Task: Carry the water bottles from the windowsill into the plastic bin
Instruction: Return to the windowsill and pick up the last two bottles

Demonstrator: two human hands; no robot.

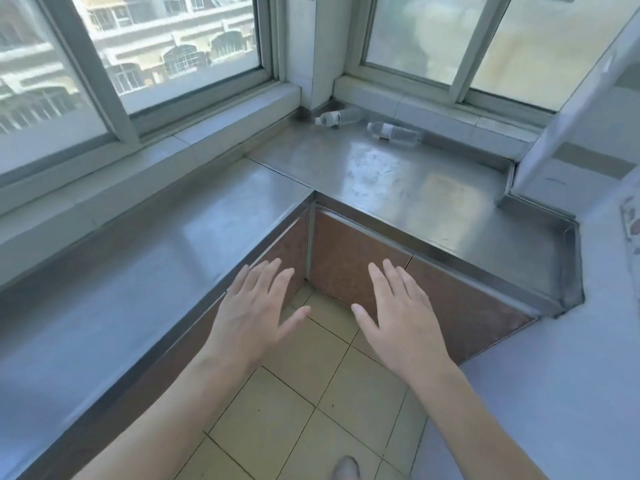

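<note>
Both bare forearms reach forward from the lower edge of the view, angled inward so the two hands end up near each other, apart and not touching. The left hand [254, 308] is held palm down with its back to the camera, fingers straight and slightly spread, thumb pointing toward the other hand. The right hand [401, 311] mirrors it: palm down, fingers extended and fanned, thumb stretched inward. Neither hand holds or touches anything; both hover in the air. The wrists are straight, in line with the forearms.
</note>
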